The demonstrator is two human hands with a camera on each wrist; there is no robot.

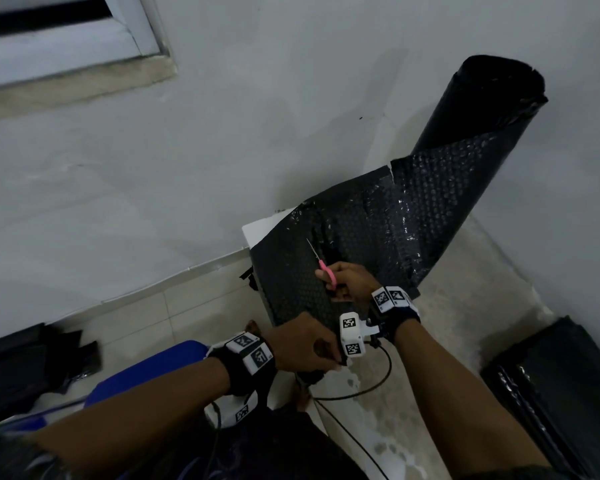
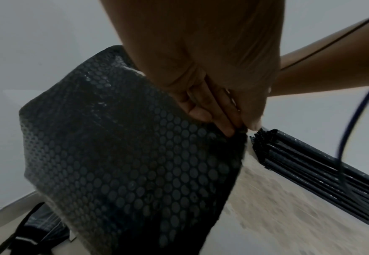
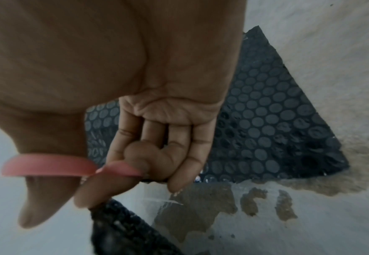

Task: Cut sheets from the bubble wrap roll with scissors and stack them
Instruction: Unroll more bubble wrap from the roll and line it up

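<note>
A black bubble wrap roll [image 1: 478, 109] leans against the wall at the back right. Its unrolled sheet [image 1: 361, 237] runs down over a white ledge [image 1: 253, 230] toward me. My right hand [image 1: 352, 282] holds pink-handled scissors [image 1: 323, 266] with thumb and fingers through the pink loops [image 3: 48, 164]; the blades point up-left over the sheet beside a slit. My left hand [image 1: 309, 344] pinches the sheet's near edge [image 2: 237, 136] between thumb and fingers. The bubbled sheet [image 2: 124, 163] hangs below that hand.
A stack of black sheets [image 1: 561, 386] lies on the worn surface at the right, also seen as a layered stack of sheets [image 2: 314, 165]. Black scraps [image 1: 32, 362] sit on the tiled floor at the left. A blue object [image 1: 146, 368] and cables [image 1: 368, 386] are near my arms.
</note>
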